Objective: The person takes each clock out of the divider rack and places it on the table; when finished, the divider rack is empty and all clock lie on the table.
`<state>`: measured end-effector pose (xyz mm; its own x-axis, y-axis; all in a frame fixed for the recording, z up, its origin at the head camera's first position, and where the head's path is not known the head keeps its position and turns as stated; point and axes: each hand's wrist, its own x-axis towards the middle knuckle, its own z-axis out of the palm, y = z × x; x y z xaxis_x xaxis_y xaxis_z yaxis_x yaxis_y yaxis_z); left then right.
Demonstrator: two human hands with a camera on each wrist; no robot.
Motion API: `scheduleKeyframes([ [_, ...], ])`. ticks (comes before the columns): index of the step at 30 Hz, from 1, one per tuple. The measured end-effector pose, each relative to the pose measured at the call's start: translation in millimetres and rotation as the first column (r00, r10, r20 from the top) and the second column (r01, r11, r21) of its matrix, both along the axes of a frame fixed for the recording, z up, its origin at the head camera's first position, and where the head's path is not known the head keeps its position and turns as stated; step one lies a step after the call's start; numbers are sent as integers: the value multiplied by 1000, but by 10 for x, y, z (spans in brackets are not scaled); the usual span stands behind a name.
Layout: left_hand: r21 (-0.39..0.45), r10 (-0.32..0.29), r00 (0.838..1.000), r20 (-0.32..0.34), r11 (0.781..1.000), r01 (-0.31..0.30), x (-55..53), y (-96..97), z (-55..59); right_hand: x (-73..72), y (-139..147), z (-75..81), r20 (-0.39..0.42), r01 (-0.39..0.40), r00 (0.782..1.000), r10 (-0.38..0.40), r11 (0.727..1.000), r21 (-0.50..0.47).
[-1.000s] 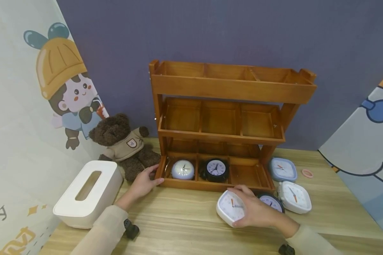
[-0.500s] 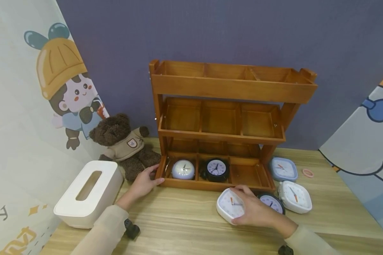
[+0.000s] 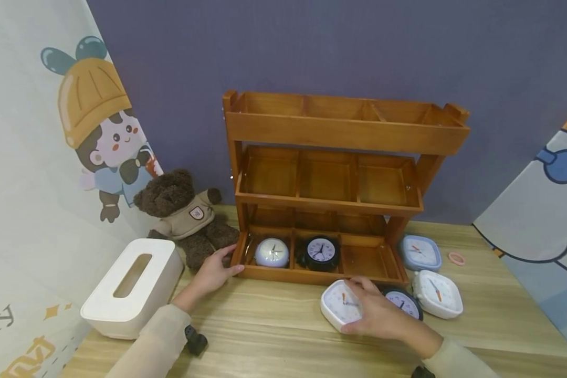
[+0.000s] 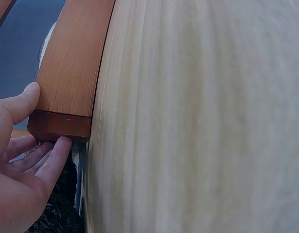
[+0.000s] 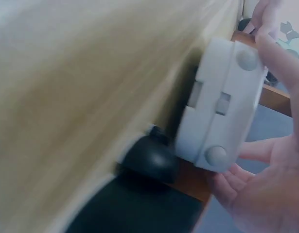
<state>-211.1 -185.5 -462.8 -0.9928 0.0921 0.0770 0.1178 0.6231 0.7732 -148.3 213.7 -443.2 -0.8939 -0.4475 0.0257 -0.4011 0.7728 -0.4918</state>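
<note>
My right hand (image 3: 375, 312) holds a white alarm clock (image 3: 337, 304) by its edges, thumb on the near side and fingers on the far side. The clock is tilted, just in front of the shelf's bottom tier; in the right wrist view the white clock's side (image 5: 219, 104) shows two round knobs. My left hand (image 3: 213, 272) grips the front left corner of the brown wooden shelf (image 3: 345, 131), thumb and fingers on opposite sides of the wood (image 4: 61, 124). In the bottom tier, a pale round clock (image 3: 271, 253) occupies the left compartment and a black alarm clock (image 3: 321, 251) the middle one.
Right of the shelf lie a blue clock (image 3: 420, 253), a white clock (image 3: 438, 294) and a pink ring (image 3: 456, 258). A black clock (image 3: 403, 303) is partly behind my right hand. A teddy bear (image 3: 184, 215) and a white tissue box (image 3: 132, 286) stand left.
The view has shifted very slightly. Both hands, the white alarm clock and the shelf keep almost the same places.
</note>
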Motion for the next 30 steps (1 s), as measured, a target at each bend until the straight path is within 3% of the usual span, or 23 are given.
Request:
scheduleKeyframes([
  [8, 1, -3, 1000, -4, 1000, 3, -6, -2, 14, -146, 0, 238, -25, -99, 995, 100, 995, 14],
  [23, -12, 2, 1000, 8, 1000, -2, 13, 0, 17, -639, -259, 438, -38, -80, 996, 82, 996, 48],
  [30, -12, -2, 1000, 1, 1000, 2, 18, 13, 20, -843, -329, 411, -31, -48, 998, 50, 997, 63],
])
